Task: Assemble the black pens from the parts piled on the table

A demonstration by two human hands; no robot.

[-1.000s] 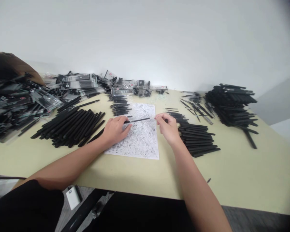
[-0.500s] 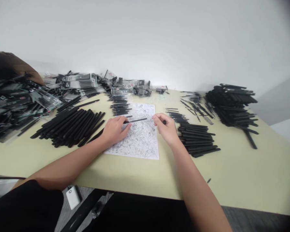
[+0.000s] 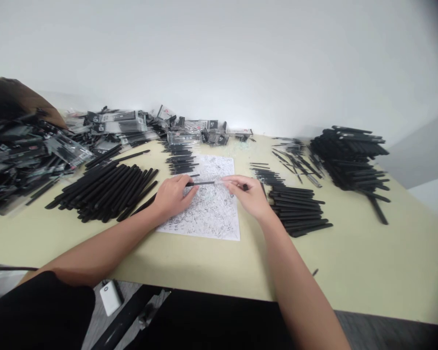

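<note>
Over the scribbled white paper (image 3: 204, 214), my left hand (image 3: 173, 197) grips a thin black refill (image 3: 204, 183) that points to the right. My right hand (image 3: 246, 192) pinches something small and clear at the refill's right end, and a dark pen-like piece shows between its curled fingers. Black pen barrels (image 3: 105, 192) lie in a pile left of my left hand. A stack of black barrels (image 3: 297, 209) is just right of my right hand. Thin black refills (image 3: 180, 158) lie in a column at the paper's upper left.
Plastic-wrapped packs (image 3: 120, 121) are heaped along the back left beside a cardboard box (image 3: 25, 97). More black pens (image 3: 350, 150) are piled at the right, near loose thin pieces (image 3: 295, 158). A small dark piece (image 3: 315, 272) lies near the table's front edge.
My right hand has moved slightly left, and its fingertips now meet the refill's end. The refill has shifted a little and lies more level. My left hand is almost unmoved.
</note>
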